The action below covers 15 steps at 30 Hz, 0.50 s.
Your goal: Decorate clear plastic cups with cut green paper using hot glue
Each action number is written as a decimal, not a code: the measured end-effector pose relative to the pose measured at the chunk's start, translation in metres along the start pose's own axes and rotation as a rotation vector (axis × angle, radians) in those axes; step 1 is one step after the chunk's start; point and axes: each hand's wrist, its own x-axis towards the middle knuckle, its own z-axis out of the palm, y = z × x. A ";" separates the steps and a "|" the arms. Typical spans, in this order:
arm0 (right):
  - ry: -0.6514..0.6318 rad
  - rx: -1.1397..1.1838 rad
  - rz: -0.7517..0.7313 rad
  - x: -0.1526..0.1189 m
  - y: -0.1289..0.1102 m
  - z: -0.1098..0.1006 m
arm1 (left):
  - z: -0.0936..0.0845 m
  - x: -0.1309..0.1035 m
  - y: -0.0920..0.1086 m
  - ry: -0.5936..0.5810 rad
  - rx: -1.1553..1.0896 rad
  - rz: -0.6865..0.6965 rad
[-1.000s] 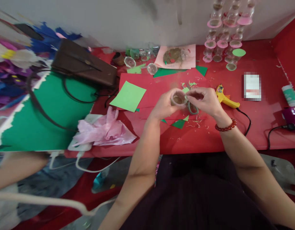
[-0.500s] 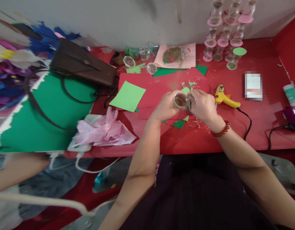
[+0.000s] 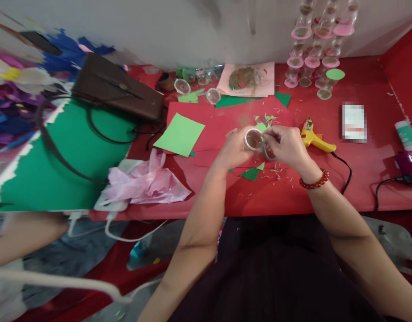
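Note:
My left hand (image 3: pixel 235 146) is wrapped round a small clear plastic cup (image 3: pixel 254 139), its round opening tilted toward the camera. Against the cup's right side, my right hand (image 3: pixel 282 142) has its fingers pinched together; scissors (image 3: pixel 270 154) with a greyish-green handle hang at those fingers, their blades hidden. Red sheets (image 3: pixel 222 129) lie under both hands, with light green scraps (image 3: pixel 263 124) and thin trimmings around them. A yellow glue gun (image 3: pixel 316 137) rests just right of my right hand. Left of my left hand lies a light green square (image 3: pixel 181 134).
Stacked clear cups with pink rims (image 3: pixel 311 60) stand at the back right. A brown handbag (image 3: pixel 117 89) and a pink plastic bag (image 3: pixel 145 181) lie to the left. A pink sheet (image 3: pixel 226 85) is at the back. Another person's arm (image 3: pixel 31 232) shows at lower left.
My right hand has shifted slightly right and turned, showing more of the scissors' handle. The cup in my left hand has tilted a little, and its opening shows more clearly.

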 end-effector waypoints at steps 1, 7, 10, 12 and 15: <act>0.013 -0.047 -0.011 0.000 0.001 0.002 | 0.001 0.000 -0.001 0.009 0.010 -0.002; 0.075 -0.328 -0.034 -0.003 0.005 0.011 | -0.001 0.000 0.000 -0.025 -0.001 -0.003; 0.067 -0.368 -0.036 -0.004 0.001 0.009 | -0.003 -0.001 0.002 -0.038 -0.053 0.001; 0.062 -0.366 -0.038 -0.003 -0.002 0.007 | -0.004 -0.001 0.004 -0.041 -0.094 0.008; 0.079 -0.342 -0.032 -0.002 -0.002 0.005 | -0.005 -0.002 0.005 -0.073 -0.160 0.019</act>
